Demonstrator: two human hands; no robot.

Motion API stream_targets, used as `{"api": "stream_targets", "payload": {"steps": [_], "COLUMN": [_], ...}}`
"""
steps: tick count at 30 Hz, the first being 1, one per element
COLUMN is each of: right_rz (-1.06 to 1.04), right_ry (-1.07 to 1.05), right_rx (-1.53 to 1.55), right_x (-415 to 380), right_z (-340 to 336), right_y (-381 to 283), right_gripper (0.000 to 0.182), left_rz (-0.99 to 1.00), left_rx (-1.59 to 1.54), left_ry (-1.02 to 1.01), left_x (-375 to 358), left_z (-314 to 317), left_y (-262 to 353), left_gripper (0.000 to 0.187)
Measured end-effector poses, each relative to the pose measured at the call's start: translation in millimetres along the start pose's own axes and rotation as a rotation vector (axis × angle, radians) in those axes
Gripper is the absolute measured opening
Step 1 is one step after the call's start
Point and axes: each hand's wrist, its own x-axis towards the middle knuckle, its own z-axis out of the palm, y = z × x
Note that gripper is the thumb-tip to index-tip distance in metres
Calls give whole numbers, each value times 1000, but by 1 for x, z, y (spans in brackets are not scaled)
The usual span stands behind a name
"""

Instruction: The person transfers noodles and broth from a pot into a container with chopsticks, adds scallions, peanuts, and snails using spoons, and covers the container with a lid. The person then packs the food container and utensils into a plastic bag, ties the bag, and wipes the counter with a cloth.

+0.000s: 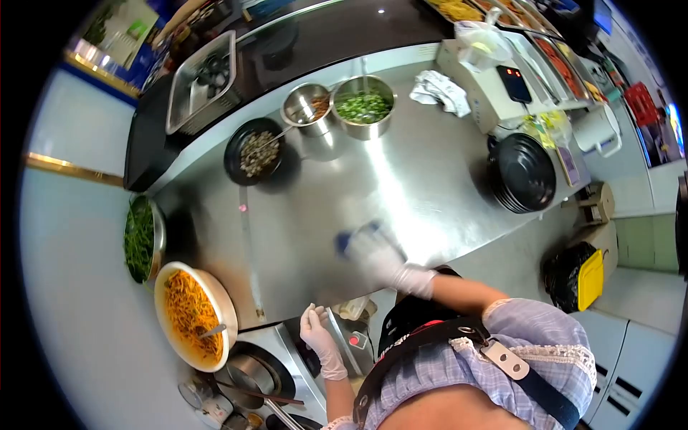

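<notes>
My right hand (pixel 378 256), in a white glove and smeared by motion, presses a dark blue cloth (pixel 343 244) against the steel counter (pixel 322 208). Part of the cloth is hidden under the fingers. Near the counter's front edge hangs my left hand (pixel 320 337), also gloved. Its fingers are loosely bent and hold nothing that I can see. To the left of it is a large cream bowl (pixel 228 304) of orange shredded food with a spoon in it.
At the counter's back stand a black bowl (pixel 233 163) of chopped food and steel pots of chopped greens (pixel 364 107) and reddish bits (pixel 319 107). A crumpled white cloth (pixel 438 92) lies near a scale (pixel 466 93). Stacked black bowls (pixel 524 174) sit at right, a pan (pixel 283 373) at lower left.
</notes>
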Motion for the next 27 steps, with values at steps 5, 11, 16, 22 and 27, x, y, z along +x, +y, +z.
{"api": "stream_targets", "payload": {"steps": [5,11,16,22,27], "right_rz": [-68,762,605,819,357], "right_ry": [-56,192,23,-1,112], "right_rx": [48,-329,-217,-349,56], "right_x": [16,-56,-170,-253,-236], "right_z": [-7,-43,-73,-119,-125], "right_y": [54,189,179,232,213], "right_gripper": [25,55,54,47,43], "left_rz": [145,99,-11,79,-26], "left_rx": [87,122,63,37,-92], "left_ry": [-134,-151,-256,-247,-73], "left_x": [-3,-19,-62,-136,-220], "left_z": [28,31,68,93,87], "left_y": [26,-4,-25,-54,-120], "left_gripper": [26,27,29,25,26]}}
